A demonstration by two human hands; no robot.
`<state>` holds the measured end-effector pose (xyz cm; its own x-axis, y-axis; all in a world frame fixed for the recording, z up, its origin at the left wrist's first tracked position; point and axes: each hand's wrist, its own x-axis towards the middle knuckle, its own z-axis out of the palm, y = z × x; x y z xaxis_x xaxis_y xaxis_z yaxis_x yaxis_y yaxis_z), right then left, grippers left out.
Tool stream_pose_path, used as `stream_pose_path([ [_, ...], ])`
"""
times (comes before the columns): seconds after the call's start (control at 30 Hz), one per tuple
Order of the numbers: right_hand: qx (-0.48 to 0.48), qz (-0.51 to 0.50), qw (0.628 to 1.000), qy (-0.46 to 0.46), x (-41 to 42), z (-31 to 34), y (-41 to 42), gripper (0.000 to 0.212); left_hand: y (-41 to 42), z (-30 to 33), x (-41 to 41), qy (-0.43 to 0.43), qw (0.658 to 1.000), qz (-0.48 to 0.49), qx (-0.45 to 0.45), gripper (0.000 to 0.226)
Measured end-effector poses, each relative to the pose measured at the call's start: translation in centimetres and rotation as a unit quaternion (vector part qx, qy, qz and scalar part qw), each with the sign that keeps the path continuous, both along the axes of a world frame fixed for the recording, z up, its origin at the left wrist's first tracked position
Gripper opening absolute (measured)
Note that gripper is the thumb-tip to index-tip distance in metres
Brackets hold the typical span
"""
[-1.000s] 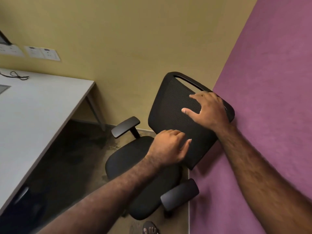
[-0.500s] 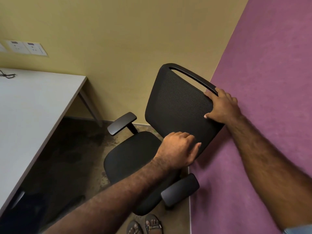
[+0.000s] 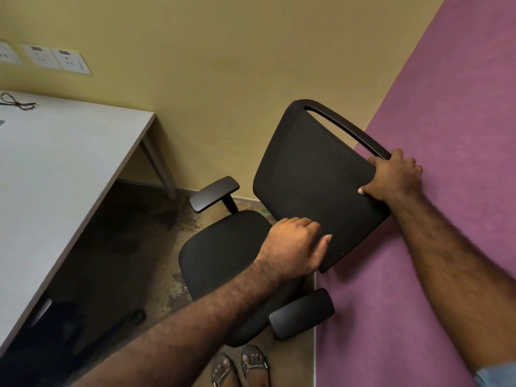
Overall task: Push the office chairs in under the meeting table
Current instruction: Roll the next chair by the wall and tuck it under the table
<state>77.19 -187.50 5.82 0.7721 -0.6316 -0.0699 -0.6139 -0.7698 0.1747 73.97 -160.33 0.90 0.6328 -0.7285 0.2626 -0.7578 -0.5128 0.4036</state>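
A black office chair (image 3: 312, 174) with a mesh backrest and two armrests stands in the corner, its back close to the purple wall. My right hand (image 3: 392, 175) grips the backrest's upper right edge, fingers wrapped behind it. My left hand (image 3: 293, 247) holds the backrest's lower left edge, just above the seat (image 3: 223, 252). The white meeting table (image 3: 55, 169) lies to the left, its near edge a little apart from the chair's seat.
A purple wall (image 3: 432, 247) runs close along the chair's right side, and a yellow wall (image 3: 223, 65) with sockets (image 3: 55, 58) lies behind. A table leg (image 3: 159, 166) stands near the corner. A black cable (image 3: 16, 101) lies on the tabletop. My sandalled feet (image 3: 240, 367) stand by the chair.
My right hand slid from the flat of the mesh backrest to its upper right edge and closed on it. The left hand kept its hold on the lower edge.
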Motion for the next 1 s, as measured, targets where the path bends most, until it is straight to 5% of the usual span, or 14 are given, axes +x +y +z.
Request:
stream_pose_path([
  [0.67,-0.056,0.001,0.998,0.018,-2.5,0.4,7.3,0.083,-4.3,0.6,-0.7,0.067,0.998,-0.016,0.003,0.045],
  [1.0,-0.076,0.039,0.989,0.12,-2.7,0.7,13.7,0.047,-0.3,-0.4,-0.4,0.145,0.985,0.031,-0.087,0.04],
])
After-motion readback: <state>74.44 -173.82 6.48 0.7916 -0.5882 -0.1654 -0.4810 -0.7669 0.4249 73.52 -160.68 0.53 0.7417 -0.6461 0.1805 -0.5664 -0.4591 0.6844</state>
